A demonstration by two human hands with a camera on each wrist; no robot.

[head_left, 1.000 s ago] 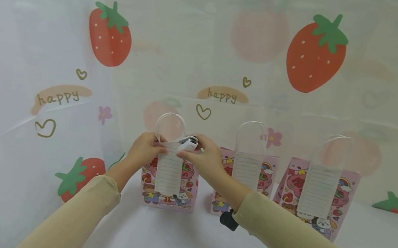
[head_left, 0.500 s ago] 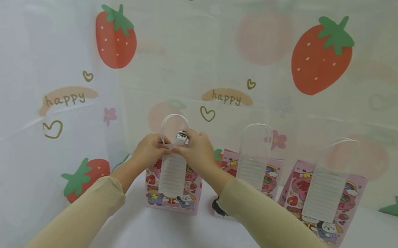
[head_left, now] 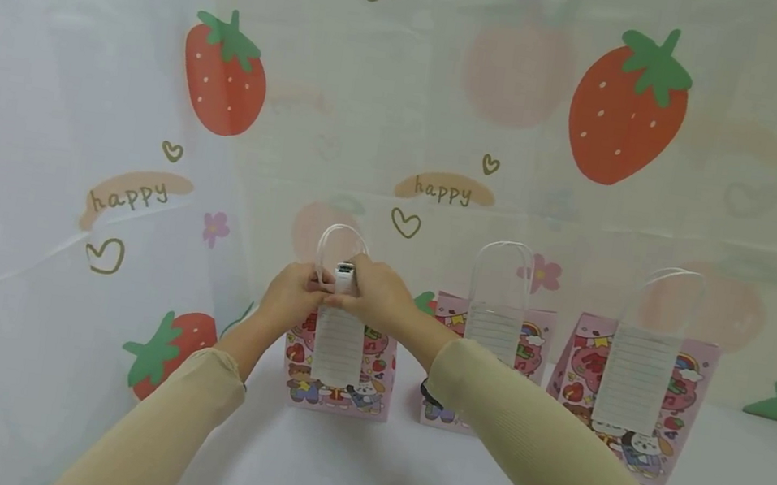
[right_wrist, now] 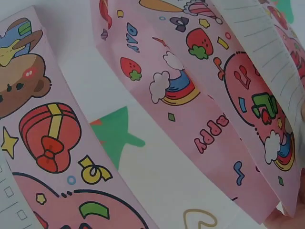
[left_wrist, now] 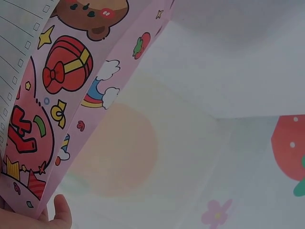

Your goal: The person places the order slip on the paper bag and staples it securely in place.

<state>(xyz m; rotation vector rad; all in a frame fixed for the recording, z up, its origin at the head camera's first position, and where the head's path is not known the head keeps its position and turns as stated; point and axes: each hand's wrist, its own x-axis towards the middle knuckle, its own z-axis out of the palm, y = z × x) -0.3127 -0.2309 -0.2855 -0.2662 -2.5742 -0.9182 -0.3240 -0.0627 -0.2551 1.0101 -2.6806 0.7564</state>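
Observation:
A pink cartoon-print paper bag [head_left: 373, 396] stands upright at the left, with a white cord handle [head_left: 344, 228] and a lined paper sheet [head_left: 337, 354] down its front. At the bag's top edge, my left hand [head_left: 289, 295] pinches the rim together with the top of the sheet. My right hand [head_left: 384, 299] grips a small white stapler [head_left: 344, 279] from the right, held over the rim where the sheet meets it. The stapler's lower end is hidden by fingers. In the left wrist view, fingertips [left_wrist: 61, 210] show behind the bag's top corner.
Two similar bags stand to the right: a middle bag [head_left: 535, 360] partly behind my right forearm, and a right bag [head_left: 697, 390]. Both have handles and lined sheets. A strawberry-print cloth [head_left: 447, 135] hangs behind the white surface [head_left: 300, 468].
My right hand has moved left with the stapler and turned it from a slant to upright at the bag's rim. My left hand keeps its pinch. The head view has shifted slightly.

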